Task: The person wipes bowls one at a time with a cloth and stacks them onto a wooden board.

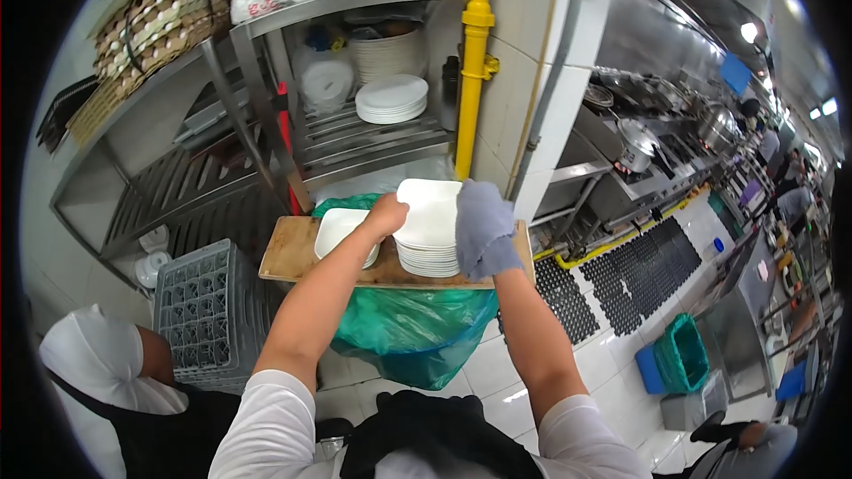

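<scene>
My left hand (388,215) is closed on the left edge of a white square plate (430,211), which tilts over a stack of white plates (429,261). A grey-blue cloth (485,223) wraps my right hand (497,257) and covers its fingers; through it the hand presses against the plate's right side. To the left of the stack, partly behind my left forearm, sit white rectangular dishes (340,232). All of these rest on a wooden board (288,248).
Below the board hangs a green plastic bag (417,328). Grey glass racks (195,310) stand at left, near another person (98,364). A metal shelf (355,9) holds round white plates (391,99). A yellow pipe (470,80) rises behind. Stoves (630,168) line the right side.
</scene>
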Motion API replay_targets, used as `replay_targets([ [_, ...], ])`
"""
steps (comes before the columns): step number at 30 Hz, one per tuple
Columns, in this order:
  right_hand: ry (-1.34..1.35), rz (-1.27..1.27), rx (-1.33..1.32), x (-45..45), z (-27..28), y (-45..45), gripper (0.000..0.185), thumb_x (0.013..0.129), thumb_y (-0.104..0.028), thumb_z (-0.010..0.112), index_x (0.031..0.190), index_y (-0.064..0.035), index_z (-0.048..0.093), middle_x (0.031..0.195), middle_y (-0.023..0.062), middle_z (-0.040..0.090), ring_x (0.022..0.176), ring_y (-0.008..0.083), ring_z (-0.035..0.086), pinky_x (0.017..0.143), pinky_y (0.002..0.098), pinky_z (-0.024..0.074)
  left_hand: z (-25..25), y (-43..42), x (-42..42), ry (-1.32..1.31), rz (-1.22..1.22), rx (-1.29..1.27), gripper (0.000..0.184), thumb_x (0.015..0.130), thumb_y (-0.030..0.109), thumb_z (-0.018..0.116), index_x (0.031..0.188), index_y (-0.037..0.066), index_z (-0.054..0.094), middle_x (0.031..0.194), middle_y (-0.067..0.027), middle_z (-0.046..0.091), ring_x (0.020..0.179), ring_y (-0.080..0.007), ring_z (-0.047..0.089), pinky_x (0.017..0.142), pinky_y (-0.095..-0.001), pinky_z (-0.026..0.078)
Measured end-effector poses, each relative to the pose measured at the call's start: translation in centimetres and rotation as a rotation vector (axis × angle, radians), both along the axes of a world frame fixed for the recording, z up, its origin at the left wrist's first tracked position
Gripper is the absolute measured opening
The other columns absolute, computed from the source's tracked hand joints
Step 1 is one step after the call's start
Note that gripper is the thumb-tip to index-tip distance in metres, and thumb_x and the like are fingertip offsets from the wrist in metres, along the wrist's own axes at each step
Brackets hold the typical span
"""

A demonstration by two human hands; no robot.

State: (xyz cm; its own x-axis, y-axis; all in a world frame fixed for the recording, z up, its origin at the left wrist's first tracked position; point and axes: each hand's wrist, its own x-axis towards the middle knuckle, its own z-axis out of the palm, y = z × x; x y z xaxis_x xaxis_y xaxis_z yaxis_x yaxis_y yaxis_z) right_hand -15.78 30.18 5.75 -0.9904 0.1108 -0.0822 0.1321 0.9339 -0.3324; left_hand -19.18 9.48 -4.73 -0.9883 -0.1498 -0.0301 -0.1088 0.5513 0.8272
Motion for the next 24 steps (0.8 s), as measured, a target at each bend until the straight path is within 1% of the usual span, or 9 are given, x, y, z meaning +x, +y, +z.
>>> replay_targets([
  [2,0.392,0.306,0.04,-2.2,-5.0,0.8,0.024,0.093,-0.02,0.057,0.11,-0.0086,0.068,0.095,0.0079,0.069,0.092,0.0287,0.068,0.068,0.0403,0.0568,0.1,-0.3,-0.4,0.018,0.038,-0.048,0.036,0.085,0.017,0.058,0.112,-0.005,0.066,0.11,-0.0218,0.069,0.1,-0.0335,0.067,0.088,-0.0412,0.051],
  [3,0.439,0.482,0.517,-4.6,-7.6,0.8,0.02,0.093,-0.019,0.056,0.107,-0.01,0.068,0.089,0.007,0.068,0.087,0.028,0.068,0.066,0.0399,0.056,0.6,-0.3,-0.4,-0.01,0.011,-0.174,0.036,0.084,0.017,0.059,0.109,-0.008,0.066,0.109,-0.0233,0.069,0.099,-0.034,0.067,0.087,-0.0422,0.051],
  [6,0.467,0.571,0.812,-7.2,-9.8,1.6,0.018,0.094,-0.019,0.056,0.104,-0.0107,0.068,0.091,0.0069,0.069,0.089,0.0263,0.069,0.067,0.0386,0.057,3.2,1.3,0.4,-0.119,0.012,-0.213,0.037,0.082,0.016,0.058,0.101,-0.014,0.066,0.106,-0.0284,0.068,0.097,-0.0373,0.068,0.086,-0.0443,0.052],
  [7,0.46,0.58,0.821,-6.7,-9.4,1.7,0.018,0.094,-0.019,0.056,0.104,-0.0107,0.068,0.091,0.0069,0.069,0.089,0.0263,0.069,0.067,0.0386,0.057,3.5,1.4,0.5,-0.132,0.014,-0.167,0.034,0.082,0.013,0.053,0.1,-0.013,0.067,0.101,-0.0298,0.068,0.088,-0.0397,0.068,0.075,-0.0466,0.053],
  [8,0.425,0.576,0.768,-6.3,-8.9,1.6,0.018,0.093,-0.018,0.056,0.103,-0.0103,0.068,0.091,0.0075,0.07,0.089,0.0264,0.069,0.068,0.0387,0.0574,3.8,1.4,0.7,-0.142,0.021,-0.126,0.034,0.082,0.009,0.048,0.1,-0.013,0.067,0.097,-0.0312,0.068,0.08,-0.0421,0.069,0.064,-0.049,0.053],
  [13,0.387,0.435,0.301,-2.5,-5.0,1.0,0.018,0.089,-0.014,0.055,0.101,-0.0091,0.068,0.095,0.0109,0.07,0.091,0.0306,0.069,0.071,0.0417,0.0581,2.5,1.0,0.5,-0.029,-0.003,-0.138,0.034,0.083,0.009,0.047,0.1,-0.014,0.066,0.097,-0.0321,0.067,0.073,-0.0424,0.069,0.055,-0.0491,0.053],
  [20,0.483,0.437,0.2,-3.4,-6.5,2.4,0.022,0.087,-0.02,0.062,0.103,-0.0058,0.067,0.099,0.0121,0.069,0.094,0.0332,0.068,0.076,0.0417,0.0564,3.0,0.9,0.9,-0.112,-0.036,0.059,0.035,0.088,0.015,0.049,0.104,-0.011,0.066,0.099,-0.0257,0.069,0.086,-0.0389,0.069,0.062,-0.0504,0.056],
  [23,0.601,0.516,0.161,3.5,-0.7,4.7,0.023,0.061,-0.008,0.064,0.084,-0.0045,0.064,0.094,0.0192,0.062,0.099,0.0378,0.057,0.087,0.0439,0.0492,4.2,-1.1,2.4,-0.097,-0.038,0.183,0.041,0.09,0.028,0.058,0.116,-0.004,0.064,0.106,-0.0235,0.067,0.099,-0.0387,0.065,0.075,-0.0537,0.054],
  [24,0.71,0.537,0.053,6.3,0.3,5.7,0.023,0.056,-0.006,0.059,0.079,-0.0047,0.06,0.087,0.0181,0.057,0.093,0.0389,0.055,0.081,0.0422,0.0492,3.8,-2.6,3.2,-0.106,-0.026,0.188,0.041,0.09,0.028,0.058,0.116,-0.004,0.064,0.106,-0.0235,0.067,0.099,-0.0387,0.065,0.075,-0.0537,0.054],
])
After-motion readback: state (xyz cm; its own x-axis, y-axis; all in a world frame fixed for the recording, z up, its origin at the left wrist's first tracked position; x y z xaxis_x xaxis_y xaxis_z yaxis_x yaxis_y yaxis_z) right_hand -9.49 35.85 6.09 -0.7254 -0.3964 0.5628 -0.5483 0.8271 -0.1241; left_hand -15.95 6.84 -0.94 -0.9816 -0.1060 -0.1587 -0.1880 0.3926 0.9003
